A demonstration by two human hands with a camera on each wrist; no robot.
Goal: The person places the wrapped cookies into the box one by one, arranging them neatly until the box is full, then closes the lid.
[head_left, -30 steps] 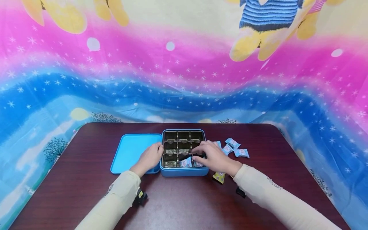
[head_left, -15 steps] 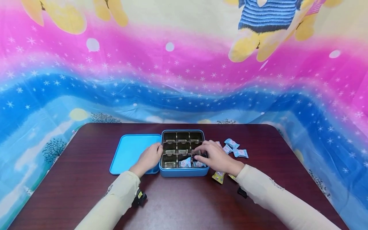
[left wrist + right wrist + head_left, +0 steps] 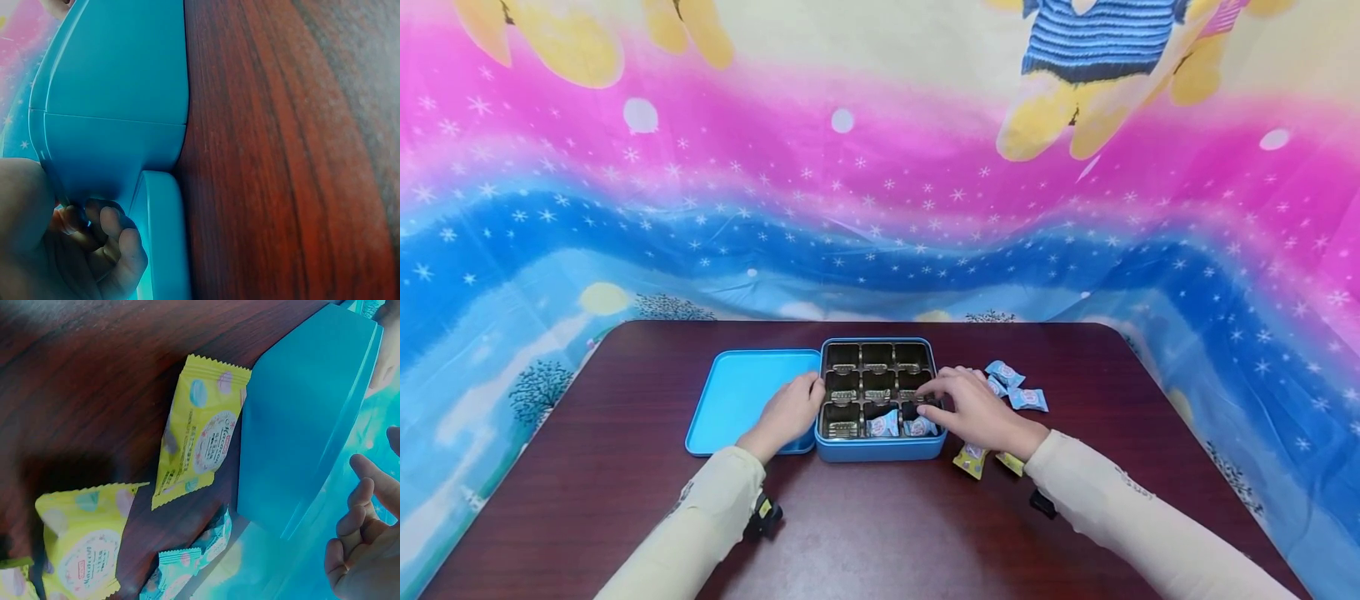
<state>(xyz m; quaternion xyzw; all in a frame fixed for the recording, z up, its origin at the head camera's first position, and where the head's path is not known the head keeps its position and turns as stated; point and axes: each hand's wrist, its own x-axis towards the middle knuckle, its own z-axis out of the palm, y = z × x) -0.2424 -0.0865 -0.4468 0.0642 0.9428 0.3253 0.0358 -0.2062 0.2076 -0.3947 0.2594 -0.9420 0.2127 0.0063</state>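
A blue box (image 3: 880,451) with a dark divided tray stands mid-table. In its front row, a light-blue wrapped candy (image 3: 882,423) lies in the middle compartment and another light-blue candy (image 3: 919,427) in the right one. My left hand (image 3: 786,417) grips the box's left rim; the left wrist view shows its fingers curled against the wall of the box (image 3: 112,69). Over the box's right rim, beside the right-hand candy, my right hand (image 3: 981,417) holds nothing, thumb and index finger apart.
The blue lid (image 3: 751,396) lies against the box's left side. Light-blue candies (image 3: 1028,400) lie beyond my right hand. Near the box's right front corner are a yellow packet (image 3: 203,431) and a second yellow packet (image 3: 87,553). A patterned cloth (image 3: 880,200) hangs behind the table.
My right hand has drawn back to the right from the front right compartment, leaving the candy there in fuller view. The left hand stays at the rim.
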